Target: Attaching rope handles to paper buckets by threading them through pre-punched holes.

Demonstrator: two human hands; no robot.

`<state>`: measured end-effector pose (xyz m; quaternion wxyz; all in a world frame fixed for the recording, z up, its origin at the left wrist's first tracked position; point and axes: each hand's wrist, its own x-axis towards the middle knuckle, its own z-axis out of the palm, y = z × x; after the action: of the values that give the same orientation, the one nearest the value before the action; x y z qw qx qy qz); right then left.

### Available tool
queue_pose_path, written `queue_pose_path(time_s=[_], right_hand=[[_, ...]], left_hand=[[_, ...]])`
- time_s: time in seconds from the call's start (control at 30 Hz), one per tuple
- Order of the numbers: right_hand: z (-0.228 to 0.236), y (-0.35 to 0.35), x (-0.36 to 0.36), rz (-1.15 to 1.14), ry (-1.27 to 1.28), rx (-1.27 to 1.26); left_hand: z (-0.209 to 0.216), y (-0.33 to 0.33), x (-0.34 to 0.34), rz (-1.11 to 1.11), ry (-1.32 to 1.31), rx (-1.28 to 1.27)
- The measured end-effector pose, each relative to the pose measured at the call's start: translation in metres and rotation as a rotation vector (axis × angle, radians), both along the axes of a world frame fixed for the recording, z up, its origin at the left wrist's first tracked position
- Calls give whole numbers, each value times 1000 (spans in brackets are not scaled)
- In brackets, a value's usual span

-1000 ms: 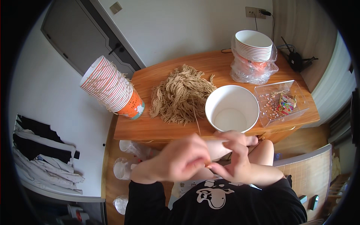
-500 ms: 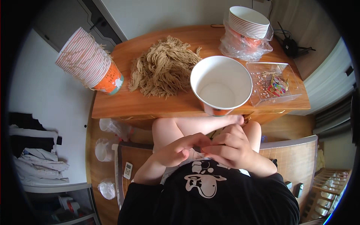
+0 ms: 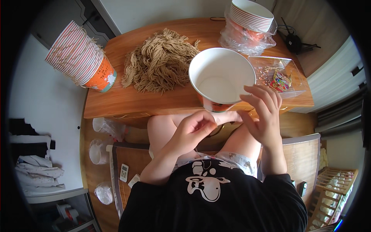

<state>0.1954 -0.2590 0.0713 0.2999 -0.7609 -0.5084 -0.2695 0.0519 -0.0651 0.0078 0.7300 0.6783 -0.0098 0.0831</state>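
My left hand [image 3: 196, 130] is closed in front of my lap, thumb and fingertips pressed together; whatever it pinches is too small to make out. Raised on the right, my right hand [image 3: 264, 112] is open, its fingers apart and its fingertips by the lower right rim of a large paper bucket [image 3: 216, 79]. I cannot tell whether they touch it. The bucket is white inside and orange outside, and stands at the table's near edge. Beside it is a clear plastic tray [image 3: 295, 94] holding small beads and a colourful packet [image 3: 281, 81]. A heap of tan cords [image 3: 162, 63] lies left of the bucket.
A leaning stack of striped-looking nested buckets [image 3: 83, 58], with cords on them, stands on the left of the wooden table [image 3: 131, 106]. More nested buckets [image 3: 251, 19] sit in clear plastic at the back right. A remote control [image 3: 124, 173] lies to my left on the mat.
My hands were together over my lap and have parted. The right hand has moved up and right, opening; the left has risen slightly. The view has shifted a little.
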Motion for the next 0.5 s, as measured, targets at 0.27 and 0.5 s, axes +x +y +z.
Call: queue_pose_path(time_s=[0.27,0.5], right_hand=[[-5,19,-6,42,-35,-27],[-3,23,-7,65,-11,-33]], left_hand=[[-4,-15,20,260,-97,15],[-3,-16,24,284,-96,-5]])
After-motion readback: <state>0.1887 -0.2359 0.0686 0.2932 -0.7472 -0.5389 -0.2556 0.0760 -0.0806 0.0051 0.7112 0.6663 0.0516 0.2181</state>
